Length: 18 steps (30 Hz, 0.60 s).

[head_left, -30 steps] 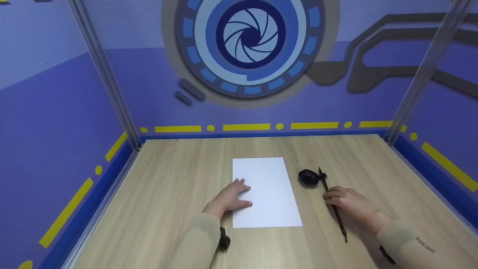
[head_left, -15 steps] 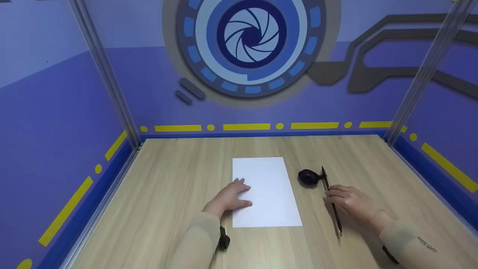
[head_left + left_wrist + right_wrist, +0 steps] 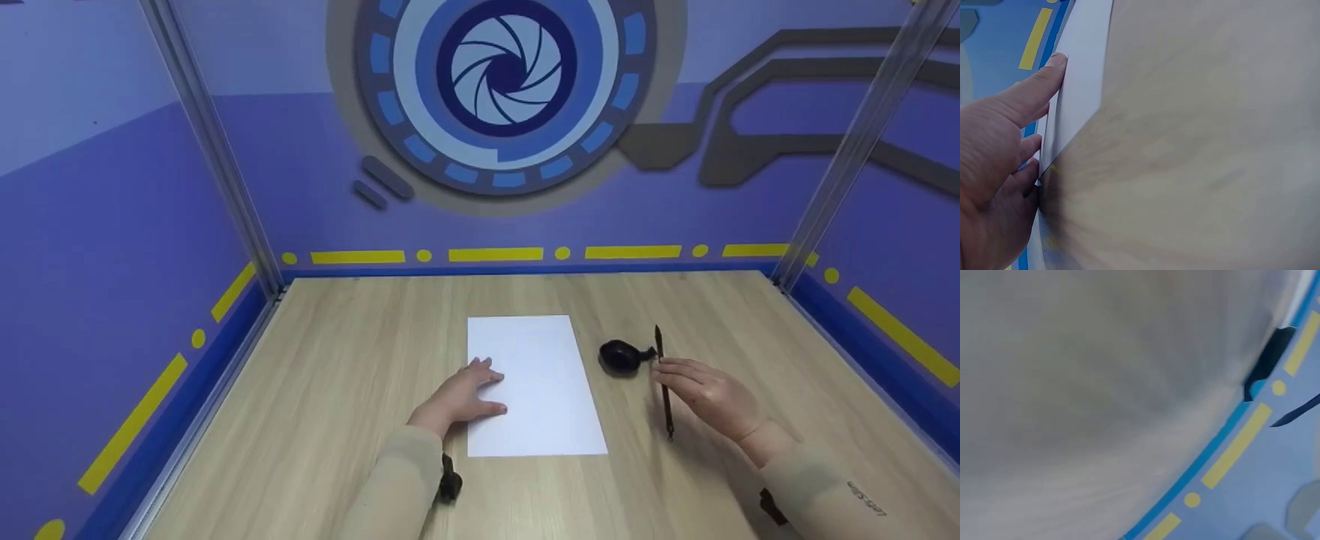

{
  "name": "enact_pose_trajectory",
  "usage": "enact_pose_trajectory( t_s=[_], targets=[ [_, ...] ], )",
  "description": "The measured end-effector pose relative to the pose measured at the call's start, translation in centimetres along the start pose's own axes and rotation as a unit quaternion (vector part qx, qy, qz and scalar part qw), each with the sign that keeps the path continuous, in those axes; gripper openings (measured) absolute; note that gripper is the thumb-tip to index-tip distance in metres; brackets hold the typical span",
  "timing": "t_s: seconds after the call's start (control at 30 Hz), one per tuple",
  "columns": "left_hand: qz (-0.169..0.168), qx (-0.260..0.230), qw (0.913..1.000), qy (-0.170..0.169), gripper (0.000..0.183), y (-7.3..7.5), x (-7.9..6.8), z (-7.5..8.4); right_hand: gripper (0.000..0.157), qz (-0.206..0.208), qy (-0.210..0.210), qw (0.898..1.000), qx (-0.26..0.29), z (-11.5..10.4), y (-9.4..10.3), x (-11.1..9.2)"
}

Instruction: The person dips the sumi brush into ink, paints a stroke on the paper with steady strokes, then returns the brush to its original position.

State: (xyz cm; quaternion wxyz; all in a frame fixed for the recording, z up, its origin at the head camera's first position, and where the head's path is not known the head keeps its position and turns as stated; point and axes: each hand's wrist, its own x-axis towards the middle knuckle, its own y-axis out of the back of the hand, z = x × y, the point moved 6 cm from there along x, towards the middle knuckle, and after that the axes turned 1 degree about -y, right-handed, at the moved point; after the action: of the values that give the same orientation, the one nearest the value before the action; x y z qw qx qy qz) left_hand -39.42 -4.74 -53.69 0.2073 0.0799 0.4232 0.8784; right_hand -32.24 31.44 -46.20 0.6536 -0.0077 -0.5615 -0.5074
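Note:
A white sheet of paper (image 3: pixel 547 390) lies on the wooden table. My left hand (image 3: pixel 457 397) rests on its left edge with fingers and thumb spread; the left wrist view shows this hand (image 3: pixel 1002 146) beside the paper (image 3: pixel 1081 73). Right of the sheet, my right hand (image 3: pixel 709 397) pinches a slim black writing brush (image 3: pixel 666 409) by its shaft, raised off the table with the tip pointing away from me. Left of the brush tip sits a round black dish (image 3: pixel 619 358) with a short stub. In the right wrist view only the brush end (image 3: pixel 1297 412) and dish (image 3: pixel 1272 354) show.
The wooden table (image 3: pixel 360 337) is enclosed by blue-purple printed panels (image 3: pixel 285 180) at the back and both sides. Metal posts (image 3: pixel 217 150) stand in the far corners. A small black wrist device (image 3: pixel 450 484) hangs beneath the left sleeve.
The right hand has lifted the brush off the table and away from the dish's stub, and the brush now stands more upright in view. The left hand and paper have stayed still.

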Motion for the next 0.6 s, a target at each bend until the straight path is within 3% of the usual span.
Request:
enact_pose_trajectory(
  t_s=[0.17, 0.33, 0.47, 0.6],
  targets=[
    [0.001, -0.002, 1.0, 0.005, 0.059, 0.0, 0.0, 0.0, 0.038, 0.051, -0.07, 0.996, 0.024, 0.6, 0.7, 1.3],
    [0.004, -0.004, 1.0, -0.003, 0.059, 0.0, 0.0, 0.1, 0.033, 0.109, -0.168, 0.979, 0.041, 1.6, 1.1, 1.9],
    [0.002, 0.002, 1.0, -0.002, 0.06, 0.0, 0.0, 0.1, 0.013, 0.15, -0.258, 0.952, 0.063, 2.1, 1.6, 2.2],
    [0.0, 0.008, 1.0, -0.001, 0.06, 0.0, 0.0, 0.1, 0.03, 0.173, -0.377, 0.906, 0.086, 2.8, 1.7, 2.1]
  ],
)
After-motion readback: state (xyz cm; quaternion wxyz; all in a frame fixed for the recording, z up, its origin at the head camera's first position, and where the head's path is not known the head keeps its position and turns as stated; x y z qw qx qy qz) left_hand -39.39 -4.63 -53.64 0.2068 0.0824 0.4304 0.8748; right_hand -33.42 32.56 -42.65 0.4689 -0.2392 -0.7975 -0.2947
